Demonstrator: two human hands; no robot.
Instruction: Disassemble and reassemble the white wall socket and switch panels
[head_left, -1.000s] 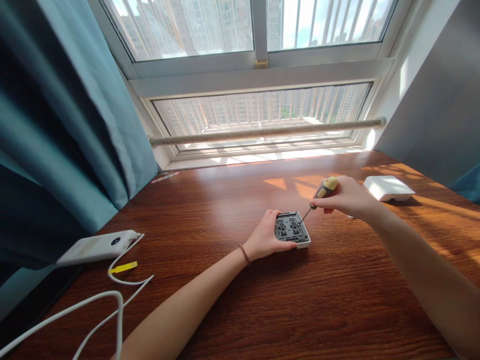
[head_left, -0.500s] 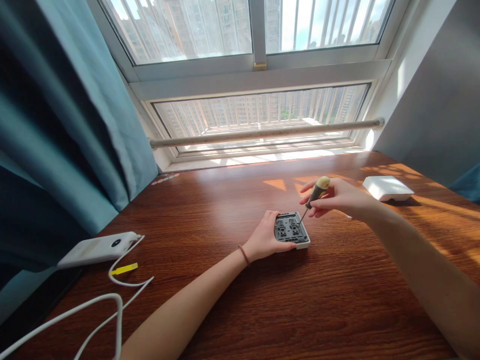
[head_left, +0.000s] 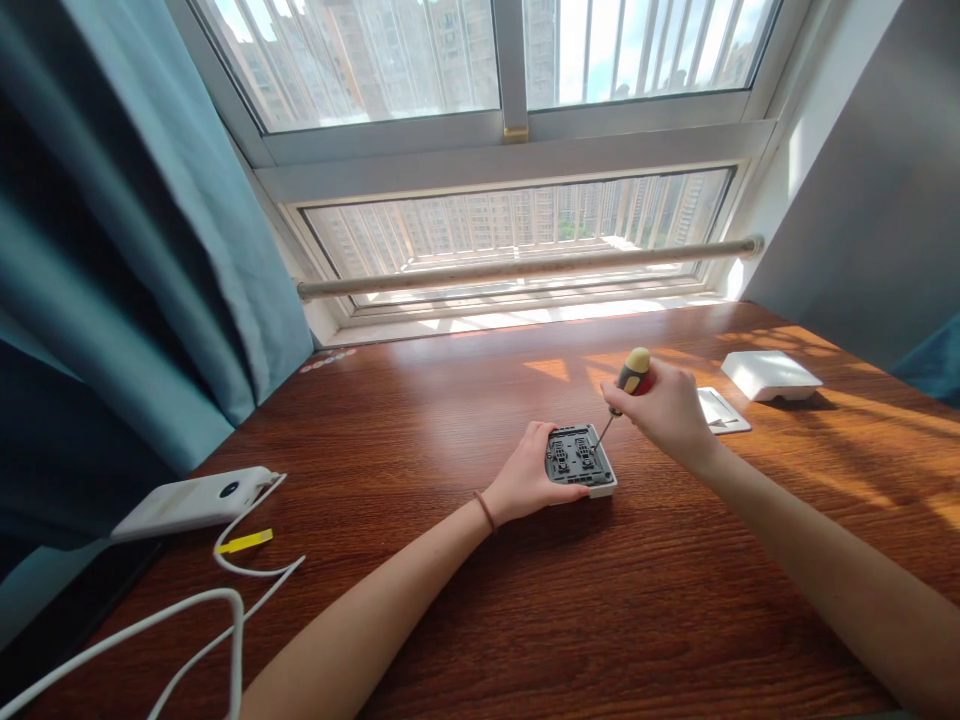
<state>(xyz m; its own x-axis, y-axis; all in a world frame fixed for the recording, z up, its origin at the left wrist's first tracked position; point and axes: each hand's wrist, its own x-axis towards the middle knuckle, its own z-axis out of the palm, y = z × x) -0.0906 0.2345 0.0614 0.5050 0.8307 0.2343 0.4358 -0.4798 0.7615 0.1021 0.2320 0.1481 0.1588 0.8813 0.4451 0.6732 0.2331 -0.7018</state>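
Observation:
On the wooden table lies a wall switch [head_left: 582, 458], its front plate off, so the dark inner face shows inside a white housing. My left hand [head_left: 531, 468] grips it from the left, thumb along the near edge and fingers at the far side. A screwdriver [head_left: 632, 372] with a yellow and dark handle is in my right hand [head_left: 669, 405], fingers wrapped round the handle. Its thin shaft slants down to the left, and the tip meets the right part of the switch's dark face. Whether it sits in a screw is too small to tell.
Behind my right hand lies a flat white frame [head_left: 724, 412], and farther right a white box-like piece [head_left: 771, 376]. At left are a white power strip [head_left: 195, 500], a white cable [head_left: 259, 572] and a yellow tag [head_left: 246, 541]. A window bar [head_left: 525, 268] crosses beyond the table.
My right hand has changed its grip, from fingers spread to fingers wrapped round the screwdriver handle. It sits slightly lower, and the flat white frame behind it now shows.

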